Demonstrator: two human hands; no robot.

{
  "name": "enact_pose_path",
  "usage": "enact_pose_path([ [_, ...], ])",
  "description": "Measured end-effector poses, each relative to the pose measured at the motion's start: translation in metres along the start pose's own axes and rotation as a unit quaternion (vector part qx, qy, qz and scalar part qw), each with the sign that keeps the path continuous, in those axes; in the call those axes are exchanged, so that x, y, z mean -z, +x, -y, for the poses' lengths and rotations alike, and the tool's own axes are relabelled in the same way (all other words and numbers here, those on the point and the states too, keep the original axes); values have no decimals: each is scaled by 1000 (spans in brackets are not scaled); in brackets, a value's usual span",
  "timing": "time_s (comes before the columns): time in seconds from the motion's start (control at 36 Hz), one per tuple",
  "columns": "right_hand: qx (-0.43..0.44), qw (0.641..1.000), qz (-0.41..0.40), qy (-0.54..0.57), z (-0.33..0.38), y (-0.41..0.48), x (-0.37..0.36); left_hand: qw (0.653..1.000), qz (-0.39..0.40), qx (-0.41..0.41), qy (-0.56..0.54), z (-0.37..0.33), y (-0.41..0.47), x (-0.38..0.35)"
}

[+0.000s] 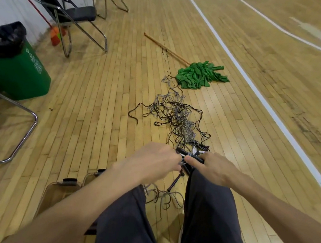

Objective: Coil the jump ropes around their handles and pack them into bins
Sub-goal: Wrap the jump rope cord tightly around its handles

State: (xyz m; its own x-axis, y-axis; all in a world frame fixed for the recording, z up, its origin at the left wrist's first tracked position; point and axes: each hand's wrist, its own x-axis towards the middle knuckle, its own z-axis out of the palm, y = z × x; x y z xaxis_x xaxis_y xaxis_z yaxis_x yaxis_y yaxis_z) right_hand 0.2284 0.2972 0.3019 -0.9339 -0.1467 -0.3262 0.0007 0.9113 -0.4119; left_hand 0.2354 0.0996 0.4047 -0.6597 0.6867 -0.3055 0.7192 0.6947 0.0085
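A tangle of black and grey jump ropes (174, 113) stretches along the wooden floor ahead of my knees. A bundle of black and white handles (191, 153) sits above my right knee. My right hand (214, 168) grips the black handles. My left hand (155, 159) pinches rope next to them, fingers curled. One black handle (176, 181) dangles between my legs, with rope loops (162, 196) on the floor below. Two clear plastic bins (57, 191) stand by my left leg, partly hidden by my forearm.
A green mop (200, 75) with a wooden pole lies beyond the ropes. A green trash bin (12, 67) with a black liner stands at the left. Folding chairs (67, 13) line the wall, and a chair frame (19, 136) is near left. A white court line (262, 96) runs on the right.
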Motion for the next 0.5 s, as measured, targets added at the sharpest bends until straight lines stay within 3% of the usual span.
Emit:
enact_pose_path([
  [0.17,50,998,44,20,17,-19,7,998,-35,-48,-10,24,-1,25],
  [0.5,203,972,110,44,38,-56,23,954,-20,-85,-286,44,-1,44],
])
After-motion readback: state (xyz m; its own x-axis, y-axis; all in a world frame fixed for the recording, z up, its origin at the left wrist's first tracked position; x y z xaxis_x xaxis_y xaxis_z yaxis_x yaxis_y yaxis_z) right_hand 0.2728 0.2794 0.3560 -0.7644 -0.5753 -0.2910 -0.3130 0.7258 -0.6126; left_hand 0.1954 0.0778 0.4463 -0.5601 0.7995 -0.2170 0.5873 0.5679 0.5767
